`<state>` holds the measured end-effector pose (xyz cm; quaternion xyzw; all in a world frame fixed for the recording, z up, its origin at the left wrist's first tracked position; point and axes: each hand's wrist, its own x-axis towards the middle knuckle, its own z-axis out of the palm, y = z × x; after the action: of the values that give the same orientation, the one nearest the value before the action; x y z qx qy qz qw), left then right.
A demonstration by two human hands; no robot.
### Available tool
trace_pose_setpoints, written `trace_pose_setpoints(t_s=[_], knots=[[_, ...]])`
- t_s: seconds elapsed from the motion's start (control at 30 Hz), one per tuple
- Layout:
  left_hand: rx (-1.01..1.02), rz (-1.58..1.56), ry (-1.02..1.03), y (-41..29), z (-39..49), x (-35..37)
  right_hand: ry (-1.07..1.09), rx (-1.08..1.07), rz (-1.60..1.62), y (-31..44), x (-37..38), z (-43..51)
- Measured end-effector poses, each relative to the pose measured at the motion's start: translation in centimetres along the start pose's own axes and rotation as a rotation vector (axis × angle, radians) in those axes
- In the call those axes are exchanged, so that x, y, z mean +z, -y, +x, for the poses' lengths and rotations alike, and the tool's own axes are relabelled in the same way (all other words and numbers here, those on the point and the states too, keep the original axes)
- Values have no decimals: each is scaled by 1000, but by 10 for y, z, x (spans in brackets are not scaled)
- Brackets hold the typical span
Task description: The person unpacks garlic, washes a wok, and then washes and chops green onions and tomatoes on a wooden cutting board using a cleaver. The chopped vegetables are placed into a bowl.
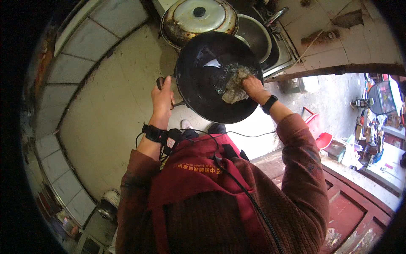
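Observation:
A large dark wok (203, 98) is held up in front of me, its inside wet and shiny. My left hand (162, 96) is closed around the wok's handle (160, 83) at its left side. Inside the wok, at the right, my right hand (253, 89) grips a wet, crumpled, greyish-brown cloth (234, 90) and presses it against the inner wall. A little water lies beside the cloth. The palm side of my right hand is hidden.
Beyond the wok stand a lidded metal pan (199, 14) and a metal basin (258, 38) in a sink (287, 57) with a tap (277, 16). A red chair (314, 125) is at the right, near a red wooden door (342, 206). A thin cable (250, 136) crosses before my apron.

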<state>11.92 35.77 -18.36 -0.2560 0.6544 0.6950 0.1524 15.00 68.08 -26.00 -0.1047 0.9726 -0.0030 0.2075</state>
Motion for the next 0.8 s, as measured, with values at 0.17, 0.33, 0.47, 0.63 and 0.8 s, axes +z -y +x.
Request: trace_pose_setpoints(t_s=[0.17, 0.33, 0.47, 0.63, 0.8], knots=[[-43, -60, 28, -11, -16, 4, -122, -30, 292, 19, -15, -11], [-78, -151, 0, -32, -36, 26, -456, -93, 612, 27, -38, -54], [-63, -288, 61, -64, -47, 62, -532, -20, 764, 0, -61, -72], [-29, -366, 99, -122, -51, 141, -644, -33, 897, -56, -75, -74], [96, -295, 366, -169, -56, 222, -693, -33, 962, -107, -77, -67]])
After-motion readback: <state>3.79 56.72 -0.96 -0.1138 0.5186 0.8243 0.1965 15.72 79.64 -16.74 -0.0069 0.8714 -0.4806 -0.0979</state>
